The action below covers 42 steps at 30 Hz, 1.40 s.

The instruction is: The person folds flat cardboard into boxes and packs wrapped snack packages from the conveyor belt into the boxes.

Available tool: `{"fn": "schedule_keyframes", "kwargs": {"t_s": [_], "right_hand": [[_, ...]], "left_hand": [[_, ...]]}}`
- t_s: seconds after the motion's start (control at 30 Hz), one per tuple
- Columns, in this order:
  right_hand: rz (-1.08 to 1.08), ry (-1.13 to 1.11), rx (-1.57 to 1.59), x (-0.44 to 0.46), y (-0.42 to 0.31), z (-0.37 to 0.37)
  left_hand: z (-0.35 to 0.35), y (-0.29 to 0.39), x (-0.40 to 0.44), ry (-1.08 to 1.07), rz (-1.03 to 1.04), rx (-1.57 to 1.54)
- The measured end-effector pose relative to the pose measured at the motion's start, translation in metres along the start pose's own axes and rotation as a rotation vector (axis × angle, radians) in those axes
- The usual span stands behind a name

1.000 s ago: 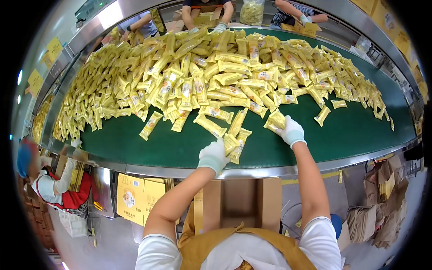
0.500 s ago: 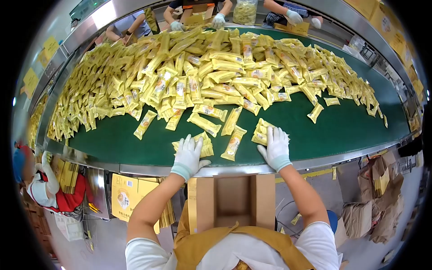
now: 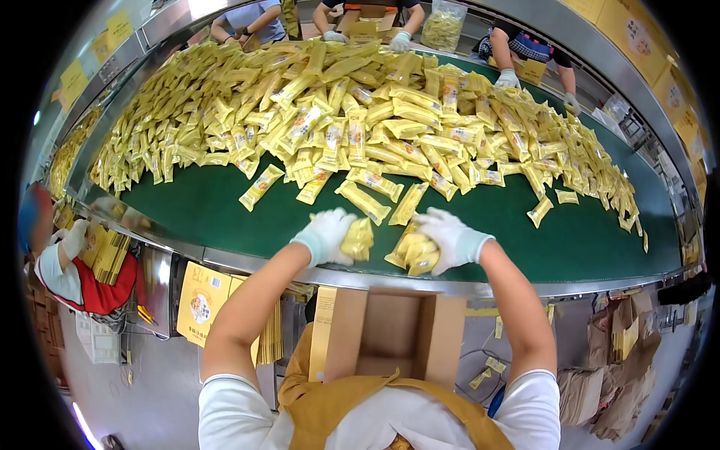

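My gloved left hand (image 3: 327, 234) is curled round a small bunch of yellow snack packets (image 3: 358, 240) just above the green belt. My right hand (image 3: 448, 238), gloved too, grips another bunch of snack packets (image 3: 417, 252) a short way to the right. Both bunches face each other across a narrow gap; the fingers partly hide how many each holds. Several loose packets lie just beyond, among them one snack packet (image 3: 363, 202) slanting between the hands and the heap (image 3: 330, 112). Against my lap stands an open cardboard box (image 3: 397, 330), its inside showing bare brown walls.
The green conveyor belt (image 3: 210, 202) has a metal edge (image 3: 247, 264) between me and the heap. Flat yellow cartons (image 3: 206, 304) stand at lower left. Co-workers' gloved hands (image 3: 400, 41) are across the belt; another person in red (image 3: 105, 289) is at left.
Both hands have closed round packets and drawn inward toward each other. The loose packet that lay between them is now at my right hand's bunch. The whole view has shifted slightly.
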State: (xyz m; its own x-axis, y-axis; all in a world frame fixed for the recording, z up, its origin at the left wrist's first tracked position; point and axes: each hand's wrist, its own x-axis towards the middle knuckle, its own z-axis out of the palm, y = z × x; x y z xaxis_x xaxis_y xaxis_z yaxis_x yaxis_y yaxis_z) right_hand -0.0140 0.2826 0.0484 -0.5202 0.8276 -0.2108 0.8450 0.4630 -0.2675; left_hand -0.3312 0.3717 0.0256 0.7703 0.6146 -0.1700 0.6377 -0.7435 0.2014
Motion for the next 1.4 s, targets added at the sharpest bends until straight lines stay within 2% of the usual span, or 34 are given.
{"fn": "schedule_keyframes", "kwargs": {"t_s": [0.1,0.17,0.2,0.27,0.3,0.33,0.4,0.47,0.5,0.6,0.63,0.7,0.8,0.9,1.03,1.17,1.2,1.3,1.33,1.4], "right_hand": [[-0.087,-0.207,-0.032,0.026,-0.023,-0.001],[-0.146,-0.061,-0.095,0.029,-0.025,0.010],[-0.084,-0.101,-0.079,0.025,-0.029,0.009],[0.046,-0.179,-0.042,0.014,-0.038,0.006],[0.033,-0.108,-0.026,0.006,-0.035,0.014],[0.023,-0.035,-0.006,-0.003,-0.030,0.025],[0.047,0.081,-0.067,-0.018,-0.031,0.032],[0.098,0.042,-0.003,-0.024,-0.034,0.027],[0.122,0.027,0.024,-0.026,-0.032,0.025],[0.177,0.273,-0.149,-0.029,-0.021,0.032],[0.235,0.292,-0.226,-0.028,-0.011,0.038],[0.435,0.242,-0.082,-0.029,-0.005,0.054],[0.364,0.371,-0.146,-0.031,-0.008,0.069],[0.508,0.282,-0.204,-0.030,-0.020,0.069],[0.577,0.347,-0.069,-0.033,-0.016,0.074],[0.626,0.210,-0.109,-0.036,-0.025,0.066],[0.593,0.272,-0.115,-0.040,-0.026,0.068],[0.522,0.658,-0.058,-0.054,-0.033,0.072],[0.531,0.707,-0.001,-0.062,-0.044,0.058],[0.454,0.842,0.287,-0.078,-0.057,0.043]], "left_hand": [[-0.023,-0.016,0.044,0.079,0.125,-0.062],[-0.022,-0.026,0.072,0.023,0.255,0.015],[-0.026,-0.025,0.077,-0.004,0.320,0.053],[-0.029,-0.023,0.079,-0.113,0.217,0.025],[-0.029,-0.020,0.079,-0.173,0.169,0.011],[-0.023,-0.023,0.078,-0.144,0.230,0.047],[-0.022,-0.023,0.067,-0.141,0.211,0.090],[-0.026,-0.018,0.051,-0.143,0.244,0.125],[-0.025,-0.015,0.044,-0.132,0.211,0.098],[-0.023,-0.006,0.021,-0.096,0.066,0.061],[-0.016,-0.008,0.019,-0.063,0.051,0.078],[0.000,-0.009,0.016,0.003,0.021,0.113],[0.003,0.008,0.013,0.003,-0.102,0.099],[0.002,0.022,0.010,-0.007,-0.219,0.133],[0.001,0.035,0.005,-0.026,-0.354,0.156],[0.008,0.044,-0.005,0.011,-0.470,0.098],[0.013,0.045,-0.009,0.081,-0.503,0.113],[0.018,0.037,-0.017,0.194,-0.535,0.035],[0.016,0.031,-0.020,0.212,-0.555,-0.086],[0.024,0.017,-0.030,0.386,-0.529,-0.310]]}}
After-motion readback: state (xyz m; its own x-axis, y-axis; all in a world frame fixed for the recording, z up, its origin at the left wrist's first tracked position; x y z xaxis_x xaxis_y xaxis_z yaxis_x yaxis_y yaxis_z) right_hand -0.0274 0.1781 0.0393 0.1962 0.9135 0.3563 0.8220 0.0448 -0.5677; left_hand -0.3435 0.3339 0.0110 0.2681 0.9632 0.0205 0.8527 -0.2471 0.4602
